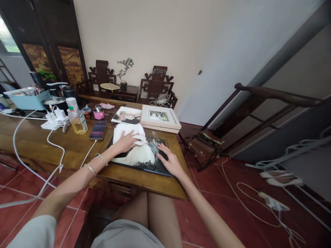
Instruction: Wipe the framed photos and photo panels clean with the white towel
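A large wedding photo panel [142, 155] with a dark border lies flat at the table's front right. My left hand [126, 140] has a white cloth [122, 130] under its fingers and holds it against the upper left part of the photo. The cloth is folded and partly covers the picture. My right hand [169, 161] is open, with its fingers spread over the photo's right side and nothing in them. Just behind the panel are a white-framed photo [161, 117] and a smaller photo print [126, 114].
Left of the photo on the wooden table [77, 146] are a charging phone [98, 130], a bottle of yellow liquid [77, 119], a pink cup [98, 113] and a power strip [53, 121]. White cables trail off the front edge. A wooden chair [207, 146] stands to the right.
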`<state>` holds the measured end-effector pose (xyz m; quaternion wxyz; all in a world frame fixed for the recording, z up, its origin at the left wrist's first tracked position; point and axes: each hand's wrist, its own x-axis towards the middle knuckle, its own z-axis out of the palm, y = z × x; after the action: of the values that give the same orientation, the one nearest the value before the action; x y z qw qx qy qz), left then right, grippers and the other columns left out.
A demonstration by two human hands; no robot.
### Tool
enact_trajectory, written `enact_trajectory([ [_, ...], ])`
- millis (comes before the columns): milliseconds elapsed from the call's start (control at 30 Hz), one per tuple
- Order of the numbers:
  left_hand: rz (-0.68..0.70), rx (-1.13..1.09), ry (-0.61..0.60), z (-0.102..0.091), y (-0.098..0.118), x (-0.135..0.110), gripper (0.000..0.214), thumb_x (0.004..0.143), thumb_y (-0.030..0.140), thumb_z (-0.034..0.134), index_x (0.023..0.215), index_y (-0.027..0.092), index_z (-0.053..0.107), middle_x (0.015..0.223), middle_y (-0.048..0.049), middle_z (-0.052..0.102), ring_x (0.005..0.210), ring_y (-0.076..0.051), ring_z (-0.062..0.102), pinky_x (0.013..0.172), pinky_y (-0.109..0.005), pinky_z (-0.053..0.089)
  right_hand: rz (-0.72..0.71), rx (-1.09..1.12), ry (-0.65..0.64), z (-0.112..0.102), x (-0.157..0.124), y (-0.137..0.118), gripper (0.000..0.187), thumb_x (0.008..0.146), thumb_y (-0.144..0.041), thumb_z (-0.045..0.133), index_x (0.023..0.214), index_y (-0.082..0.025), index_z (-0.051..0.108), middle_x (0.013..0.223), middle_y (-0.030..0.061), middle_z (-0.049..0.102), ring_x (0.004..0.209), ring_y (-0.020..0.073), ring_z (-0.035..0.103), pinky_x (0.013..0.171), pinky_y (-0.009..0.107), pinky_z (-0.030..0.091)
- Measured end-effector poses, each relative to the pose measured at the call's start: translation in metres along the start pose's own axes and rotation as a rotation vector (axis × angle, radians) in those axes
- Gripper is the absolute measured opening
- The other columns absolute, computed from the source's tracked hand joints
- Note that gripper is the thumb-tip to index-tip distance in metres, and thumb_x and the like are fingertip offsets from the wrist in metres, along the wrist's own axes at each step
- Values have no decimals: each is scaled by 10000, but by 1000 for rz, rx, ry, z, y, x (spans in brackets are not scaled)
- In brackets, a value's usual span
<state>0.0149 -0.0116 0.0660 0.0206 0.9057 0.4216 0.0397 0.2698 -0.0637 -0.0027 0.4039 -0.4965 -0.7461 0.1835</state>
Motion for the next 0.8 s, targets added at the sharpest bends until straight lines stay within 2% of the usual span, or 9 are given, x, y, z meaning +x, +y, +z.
enact_trajectory([
  [67,-12,25,8,3,7,-2,340,954,213,425,1263,307,532,1493,-43,328,1400,-316,188,1027,-689,161,3,0,-4,0,0,0,389,850,-404,542,1187,-225,621,1338,94,552,1313,262,427,1108,518,303],
  [133,19,43,-22,3,25,-12,323,938,202,454,1229,298,558,1492,-44,330,1396,-325,195,1022,-687,185,11,-2,-8,0,0,-1,399,849,-406,542,1192,-216,618,1342,101,547,1319,265,418,1109,516,301],
  [300,241,97,-51,5,82,-65,302,887,175,506,1158,268,602,1490,-47,332,1391,-346,198,1016,-671,243,-5,-10,-15,0,0,1,415,852,-395,526,1202,-190,609,1352,121,534,1328,267,405,1112,515,293],
  [400,290,106,-44,4,98,-84,314,853,161,533,1147,246,607,1497,-55,317,1381,-363,216,1014,-663,263,-15,-11,-22,0,0,2,410,856,-389,516,1209,-199,605,1364,113,524,1332,263,398,1109,512,300],
  [500,255,65,-65,0,88,-73,302,906,179,470,1171,251,593,1481,-61,348,1370,-344,256,995,-662,293,-6,1,-10,0,0,2,397,852,-392,529,1204,-226,608,1356,94,534,1327,263,406,1110,518,294],
  [700,142,-14,-105,-7,30,2,312,947,219,437,1231,278,553,1489,-47,336,1397,-298,205,1025,-663,227,10,3,1,1,0,0,397,850,-406,537,1194,-226,616,1340,96,549,1322,258,414,1113,514,291],
  [800,166,-11,-83,-6,21,24,314,948,212,431,1229,273,558,1495,-44,325,1399,-287,198,1041,-657,195,13,11,-3,0,1,0,391,849,-407,540,1198,-245,613,1344,79,548,1322,256,414,1116,514,286],
])
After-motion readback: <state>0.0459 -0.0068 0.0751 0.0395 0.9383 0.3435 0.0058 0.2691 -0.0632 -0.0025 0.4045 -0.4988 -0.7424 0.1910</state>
